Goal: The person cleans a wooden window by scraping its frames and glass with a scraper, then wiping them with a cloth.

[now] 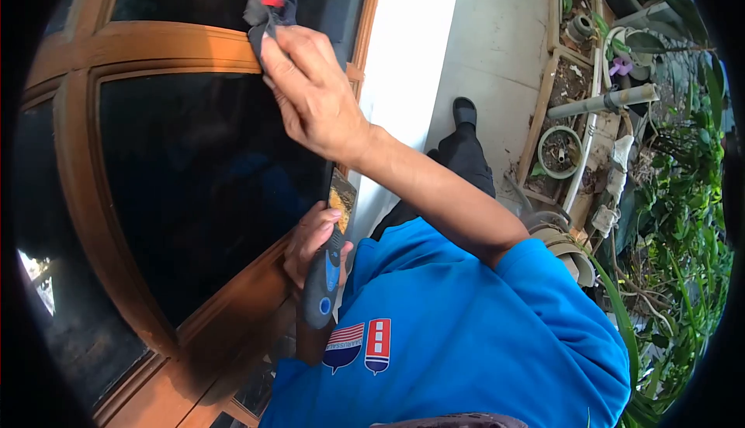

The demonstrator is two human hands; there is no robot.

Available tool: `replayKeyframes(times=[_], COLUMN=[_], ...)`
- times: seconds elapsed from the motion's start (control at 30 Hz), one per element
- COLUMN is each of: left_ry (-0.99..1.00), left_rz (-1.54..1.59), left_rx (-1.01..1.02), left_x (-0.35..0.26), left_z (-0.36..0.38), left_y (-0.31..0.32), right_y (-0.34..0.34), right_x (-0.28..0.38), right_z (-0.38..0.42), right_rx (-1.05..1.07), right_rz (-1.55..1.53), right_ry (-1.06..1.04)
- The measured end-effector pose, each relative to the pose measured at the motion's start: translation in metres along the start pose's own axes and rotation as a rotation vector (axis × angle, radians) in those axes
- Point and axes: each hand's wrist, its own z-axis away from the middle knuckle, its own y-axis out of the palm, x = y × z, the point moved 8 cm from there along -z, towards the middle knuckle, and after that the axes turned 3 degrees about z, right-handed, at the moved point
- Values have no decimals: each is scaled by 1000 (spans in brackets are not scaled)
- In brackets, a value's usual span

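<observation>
My right hand [314, 94] is closed on a bunched dark grey cloth [268, 1] with red stripes. It is held against the brown wooden crossbar [171, 44] of a window frame. Lower down, my left hand [310, 246] grips a putty knife [320, 292] with a dark and blue handle. The knife's blade [344, 195] points up in the view and carries yellowish-brown material. Beside both hands lies the dark glass pane [202, 172], set in the wooden frame. Part of my left hand is hidden behind the knife's handle.
A pale tiled walkway [497, 32] runs along the wall, with my shoe [464, 110] on it. To the right are a planter bed with a round pot [560, 152], a pipe [601, 104] and dense green plants [683, 218]. A wooden ledge [240, 296] runs below the pane.
</observation>
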Motion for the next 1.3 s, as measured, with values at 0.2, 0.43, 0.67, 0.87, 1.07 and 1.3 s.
replayKeyframes(times=[0.2, 0.43, 0.67, 0.87, 1.07, 1.3], left_ry=[44, 42, 16, 44, 117, 55], left_rz=[61, 106, 53, 78, 99, 81], left_rx=[-56, -71, -137, -149, -203, -233], left_x=[10, 10, 8, 8, 1, 9], left_z=[2, 8, 11, 4, -22, -39], left_y=[-5, -9, -8, -1, 3, 12], right_y=[4, 4, 5, 11, 13, 22], right_x=[-114, -28, 77, 47, 0, 2], right_z=[131, 19, -91, -57, -116, -85], right_rx=[154, 114, 58, 270, 311, 286], right_rz=[269, 86, -235, -179, 62, -66], right_ry=[306, 185, -328, -374, -611, -351])
